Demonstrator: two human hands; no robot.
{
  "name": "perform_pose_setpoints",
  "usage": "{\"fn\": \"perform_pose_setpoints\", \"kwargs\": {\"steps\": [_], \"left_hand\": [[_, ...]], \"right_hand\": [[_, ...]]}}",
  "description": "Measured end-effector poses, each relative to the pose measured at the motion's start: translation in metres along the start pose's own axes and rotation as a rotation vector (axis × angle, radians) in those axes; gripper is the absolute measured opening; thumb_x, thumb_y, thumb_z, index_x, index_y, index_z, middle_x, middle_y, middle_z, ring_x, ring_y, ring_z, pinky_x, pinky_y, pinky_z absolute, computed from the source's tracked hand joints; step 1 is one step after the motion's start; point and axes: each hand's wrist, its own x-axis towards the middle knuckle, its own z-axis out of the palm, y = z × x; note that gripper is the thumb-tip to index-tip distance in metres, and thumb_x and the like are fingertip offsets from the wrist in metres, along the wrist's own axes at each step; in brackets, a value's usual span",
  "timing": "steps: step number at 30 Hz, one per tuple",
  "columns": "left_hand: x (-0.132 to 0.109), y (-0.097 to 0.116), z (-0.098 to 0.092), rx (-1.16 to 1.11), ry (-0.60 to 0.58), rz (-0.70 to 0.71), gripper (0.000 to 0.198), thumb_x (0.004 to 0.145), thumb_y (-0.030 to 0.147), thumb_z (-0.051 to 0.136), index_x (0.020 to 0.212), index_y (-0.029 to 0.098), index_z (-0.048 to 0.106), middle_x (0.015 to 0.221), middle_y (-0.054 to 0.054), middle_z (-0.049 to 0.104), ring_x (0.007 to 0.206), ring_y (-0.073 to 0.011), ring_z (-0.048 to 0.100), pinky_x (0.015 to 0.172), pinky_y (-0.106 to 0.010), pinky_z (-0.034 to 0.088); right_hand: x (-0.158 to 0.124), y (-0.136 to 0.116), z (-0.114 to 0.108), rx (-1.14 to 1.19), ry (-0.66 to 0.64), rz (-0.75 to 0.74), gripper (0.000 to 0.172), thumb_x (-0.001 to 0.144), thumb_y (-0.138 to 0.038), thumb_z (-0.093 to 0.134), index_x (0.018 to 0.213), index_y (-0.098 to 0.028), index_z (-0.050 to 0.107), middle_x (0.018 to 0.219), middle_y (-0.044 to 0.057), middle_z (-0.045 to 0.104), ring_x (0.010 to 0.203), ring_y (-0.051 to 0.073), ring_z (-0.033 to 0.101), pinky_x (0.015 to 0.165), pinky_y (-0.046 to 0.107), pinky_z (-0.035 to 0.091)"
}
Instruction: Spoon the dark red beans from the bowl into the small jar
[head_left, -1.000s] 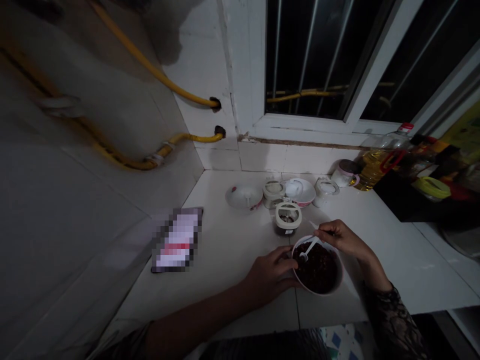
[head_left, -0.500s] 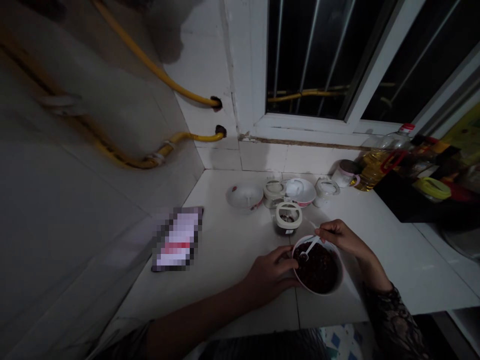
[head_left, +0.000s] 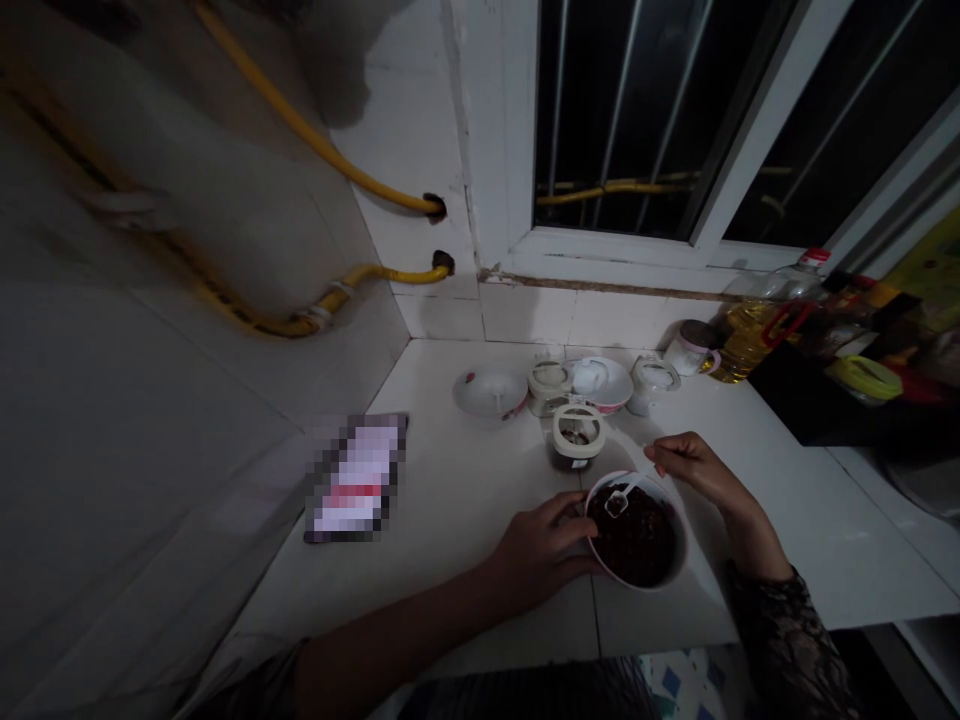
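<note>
Bracing the bowl [head_left: 681, 545] from its left side, the left hand [head_left: 541, 548] lies low on the tabletop [head_left: 450, 520], with the forearm running in from the near left. Its fingers [head_left: 571, 505] curl against the bowl's rim and wall, and the thumb presses the nearer side. The right hand [head_left: 691, 465] hovers at the bowl's far right edge, wrist bent, sleeve trailing toward the near right. Its fingertips are pressed together, pinching the handle of a white spoon [head_left: 619, 497] whose head dips into the dark food. The bowl sits on the near middle of the tabletop, just on the near side of a small jar [head_left: 577, 437]. A packet [head_left: 356, 478] lies well apart to the left.
</note>
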Motion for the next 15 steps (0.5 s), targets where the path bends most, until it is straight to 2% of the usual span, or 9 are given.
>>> {"fn": "perform_pose_setpoints", "kwargs": {"steps": [5, 9, 15], "left_hand": [[0.0000, -0.0001, -0.0008, -0.005, 0.015, 0.016, 0.029, 0.086, 0.047, 0.058, 0.099, 0.021, 0.062, 0.117, -0.009, 0.059, 0.095, -0.0168, 0.065, 0.082, -0.028, 0.055], [0.0008, -0.0003, -0.0004, -0.004, 0.022, 0.022, 0.030, 0.087, 0.048, 0.058, 0.099, 0.020, 0.062, 0.117, -0.010, 0.059, 0.096, -0.0181, 0.065, 0.081, -0.028, 0.055], [0.0009, 0.0001, 0.0004, -0.026, 0.036, 0.033, 0.031, 0.087, 0.048, 0.058, 0.098, 0.020, 0.063, 0.117, -0.010, 0.059, 0.093, -0.0177, 0.066, 0.081, -0.028, 0.055]], "right_hand": [[0.0017, 0.0035, -0.0018, 0.116, 0.019, 0.108, 0.047, 0.068, -0.057, 0.062, 0.048, -0.018, 0.045, 0.043, -0.008, 0.026, 0.042, 0.005, 0.019, 0.043, 0.024, 0.013], [0.0045, 0.0044, -0.0011, 0.178, 0.044, 0.145, 0.046, 0.064, -0.055, 0.065, 0.049, -0.018, 0.042, 0.045, -0.007, 0.032, 0.042, 0.004, 0.022, 0.042, 0.022, 0.014], [0.0067, 0.0028, 0.0018, 0.275, 0.028, 0.184, 0.043, 0.061, -0.050, 0.066, 0.048, -0.019, 0.039, 0.043, -0.008, 0.030, 0.039, 0.003, 0.017, 0.039, 0.021, 0.009]]}}
